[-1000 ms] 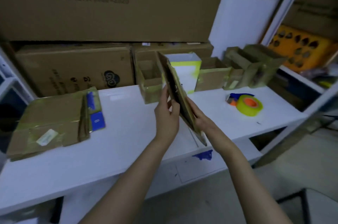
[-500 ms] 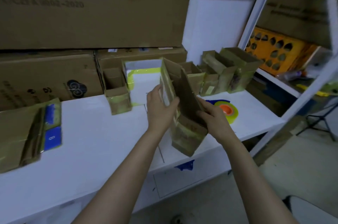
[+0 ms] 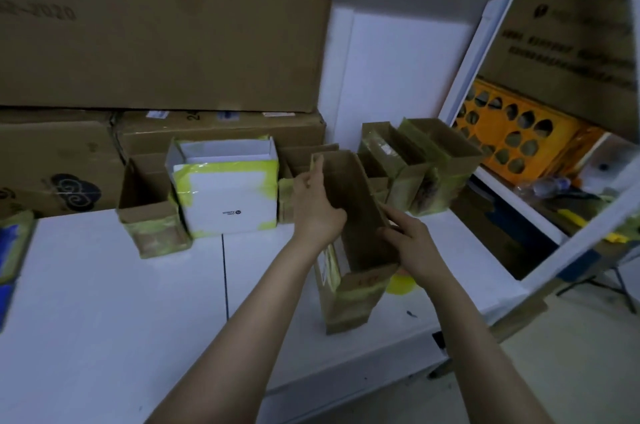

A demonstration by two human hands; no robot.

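Two hands hold one cardboard box [image 3: 349, 212]: our left hand [image 3: 317, 207] grips its 9 o'clock wall, right hand [image 3: 414, 245] pinches the 3 o'clock wall. It's upright, top open, approx. 5 o'clock from the white box [image 3: 228, 196].

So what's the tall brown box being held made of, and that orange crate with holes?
The tall brown open box looks like matt cardboard: dull brown, thin folded walls, shiny yellowish tape round its base. The orange crate with holes seems moulded plastic: bright even colour, regular cut-outs.
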